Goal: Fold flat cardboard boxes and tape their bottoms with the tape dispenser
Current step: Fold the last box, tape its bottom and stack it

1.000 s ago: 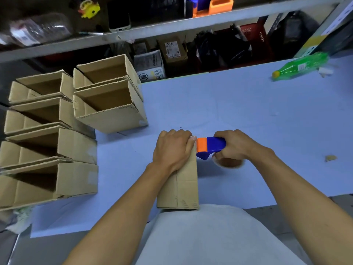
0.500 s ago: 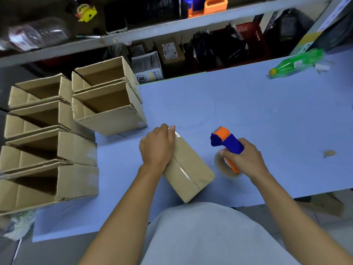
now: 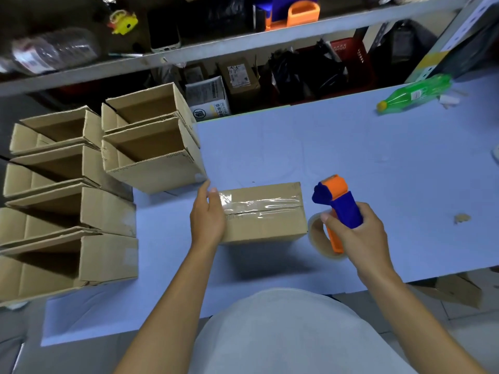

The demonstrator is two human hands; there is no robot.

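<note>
Pressing the tape end flat is the step, I judge: left hand [image 3: 207, 215] rests straight-fingered against the taped box [image 3: 263, 211] on the counter [image 3: 351, 157], right hand [image 3: 356, 233] clenched round the dispenser [image 3: 337, 209] beside it.

A brown cardboard box [image 3: 263, 213] is lying on the blue table, its flaps closed and facing up with a strip of clear tape running along the seam. Just to its right, a blue and orange tape dispenser [image 3: 336, 209] is standing tilted off the table, its clear tape roll hanging beneath the handle.
</note>
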